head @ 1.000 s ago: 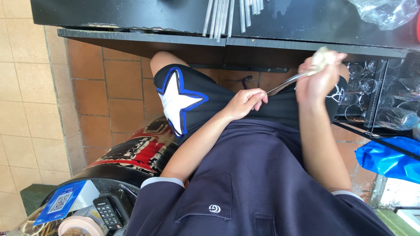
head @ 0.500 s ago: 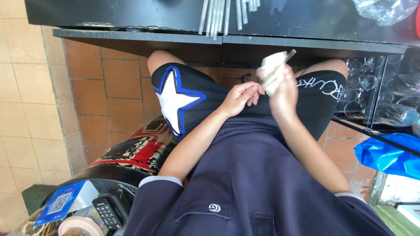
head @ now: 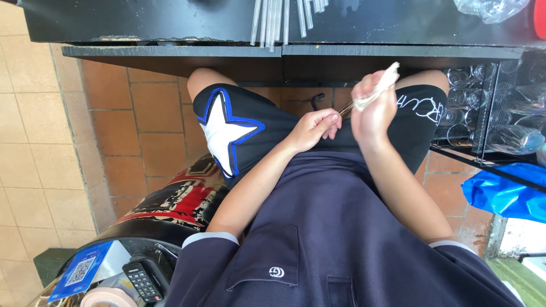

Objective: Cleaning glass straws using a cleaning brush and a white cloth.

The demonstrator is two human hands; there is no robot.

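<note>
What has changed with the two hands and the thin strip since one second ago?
The right hand came down from its high position toward the lap and closer to the left hand. The strip stays in its grip, pale end up, and its lower end now reaches the left fingers. The left hand stayed on the thigh; the straws on the counter did not move.

Room above the lap is capped by the black counter edge (head: 284, 57), w/ clear straws (head: 273, 20) overhanging it. To the right, passage is blocked by a wire rack of glasses (head: 483, 108) and a blue bag (head: 500, 193); left side over the tiled floor (head: 34, 142) is left open.
</note>
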